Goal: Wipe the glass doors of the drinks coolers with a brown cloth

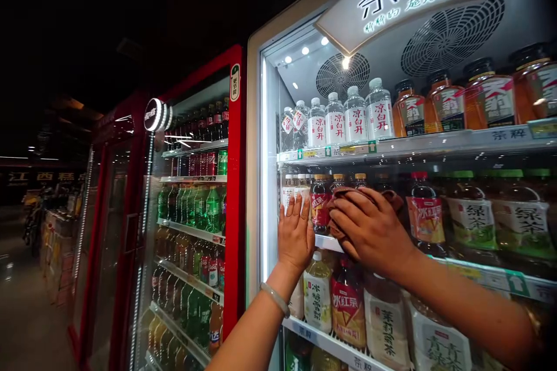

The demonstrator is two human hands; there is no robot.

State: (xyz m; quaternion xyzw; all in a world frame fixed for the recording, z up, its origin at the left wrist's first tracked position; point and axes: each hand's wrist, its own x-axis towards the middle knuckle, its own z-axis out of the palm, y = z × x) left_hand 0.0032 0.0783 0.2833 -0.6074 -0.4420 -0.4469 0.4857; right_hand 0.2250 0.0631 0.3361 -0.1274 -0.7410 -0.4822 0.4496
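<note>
My left hand (296,233) lies flat against the glass door (300,84) of a lit drinks fridge, fingers stretched upward and holding nothing. A pale bangle circles that wrist. To its right, my right hand (369,226) presses a brown cloth (342,208) to the same glass, its fingers curved over the cloth. Part of the cloth shows past the fingertips and above the knuckles; the rest is hidden under the hand. Behind the glass, near both hands, stand tea bottles, among them a red-labelled bottle (321,204).
Clear water bottles (357,116) and amber bottles (450,101) stand on the top shelf. Larger bottles (348,304) fill a lower shelf. On the left stands a red-framed fridge (235,185) with green bottles (212,206). Further left, a dark aisle (21,290) runs back past stacked goods.
</note>
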